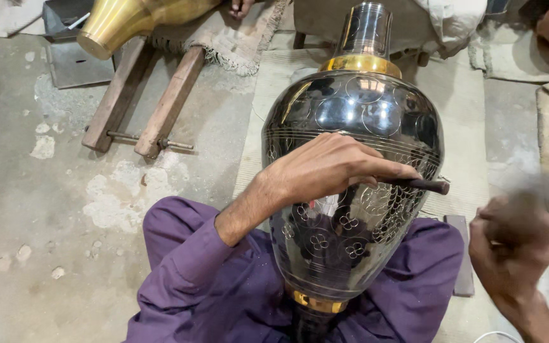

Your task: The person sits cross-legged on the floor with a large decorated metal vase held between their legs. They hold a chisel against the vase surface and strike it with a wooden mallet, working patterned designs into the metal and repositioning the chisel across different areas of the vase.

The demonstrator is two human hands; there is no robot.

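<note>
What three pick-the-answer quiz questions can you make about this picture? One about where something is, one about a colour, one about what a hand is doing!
1. Where does the big dark vase rest?
A. on a shelf
B. on the person's lap
C. inside a box

2. What colour are the person's clothes?
A. purple
B. yellow
C. white

3. What is the left hand doing?
A. lying flat and empty on the floor
B. holding a cup
C. holding a thin dark tool against the vase

Answers:
1. B, the vase lies across the purple-clad legs.
2. A, the sleeve and lap cloth are purple.
3. C, its fingers grip the thin dark tool, laid on the patterned vase; the right hand is blurred.
</note>
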